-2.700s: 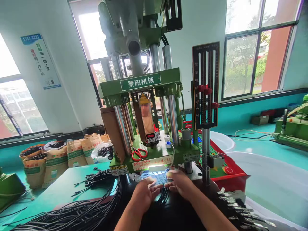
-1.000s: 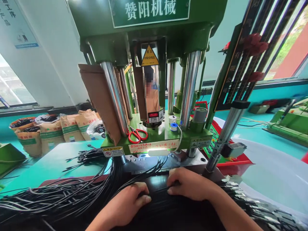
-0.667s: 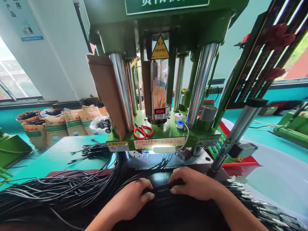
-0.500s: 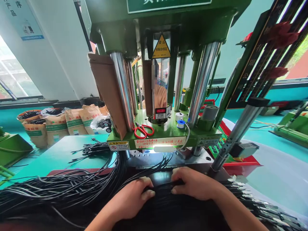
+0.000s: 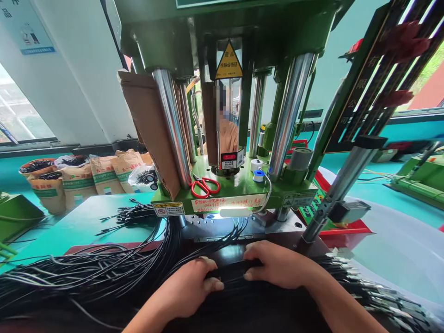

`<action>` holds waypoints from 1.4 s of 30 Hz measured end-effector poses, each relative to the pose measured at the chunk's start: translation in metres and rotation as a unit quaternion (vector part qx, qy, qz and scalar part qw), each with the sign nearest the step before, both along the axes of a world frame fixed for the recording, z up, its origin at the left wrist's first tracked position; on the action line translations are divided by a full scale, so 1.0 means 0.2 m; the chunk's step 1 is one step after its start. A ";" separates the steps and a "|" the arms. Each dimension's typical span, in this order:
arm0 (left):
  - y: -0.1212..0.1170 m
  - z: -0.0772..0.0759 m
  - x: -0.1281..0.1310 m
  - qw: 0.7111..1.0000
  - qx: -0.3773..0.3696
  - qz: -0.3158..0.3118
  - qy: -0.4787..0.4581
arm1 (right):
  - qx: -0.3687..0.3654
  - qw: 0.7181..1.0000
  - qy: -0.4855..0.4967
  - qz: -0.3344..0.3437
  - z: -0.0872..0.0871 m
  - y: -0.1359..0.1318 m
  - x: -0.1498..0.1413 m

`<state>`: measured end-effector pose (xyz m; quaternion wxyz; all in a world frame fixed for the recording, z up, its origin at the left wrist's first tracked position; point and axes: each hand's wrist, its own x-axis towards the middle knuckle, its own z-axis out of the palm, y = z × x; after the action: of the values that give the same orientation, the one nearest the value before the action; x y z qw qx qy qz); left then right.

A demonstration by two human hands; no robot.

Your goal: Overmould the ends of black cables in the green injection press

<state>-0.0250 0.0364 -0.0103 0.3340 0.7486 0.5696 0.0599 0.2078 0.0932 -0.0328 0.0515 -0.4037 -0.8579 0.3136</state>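
Observation:
My left hand (image 5: 192, 284) is closed around dark cables, thumb and fingers curled toward the middle. Across a short gap, my right hand (image 5: 274, 266) grips the same bundle of black cables (image 5: 233, 274). Between the two hands the cables run side to side. To the left lies a large heap of black cables (image 5: 93, 273). More strands (image 5: 237, 226) lead up under the green press. At right, cable ends with pale metallic connectors (image 5: 381, 286) spread out beyond my right forearm.
The green press (image 5: 222, 162) stands right in front, with a lamp (image 5: 234, 212) along its edge. Red-handled pliers (image 5: 205, 187) and a blue-white spool (image 5: 258, 176) rest on it. A metal post (image 5: 326, 199) rises at right. Paper sacks (image 5: 79, 182) stand behind left.
The view has shifted slightly, so the press sits a little higher and further left. Both hands stay on the cables with almost no change in grip.

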 end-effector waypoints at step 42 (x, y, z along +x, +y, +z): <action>0.01 0.01 -0.04 1.000 0.004 -0.005 -0.026 | -0.013 0.999 0.043 -0.002 0.07 -0.03 0.00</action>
<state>-0.0339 0.0374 -0.0084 0.3462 0.7508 0.5569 0.0796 0.2086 0.0875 -0.0198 0.0838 -0.3924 -0.8497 0.3419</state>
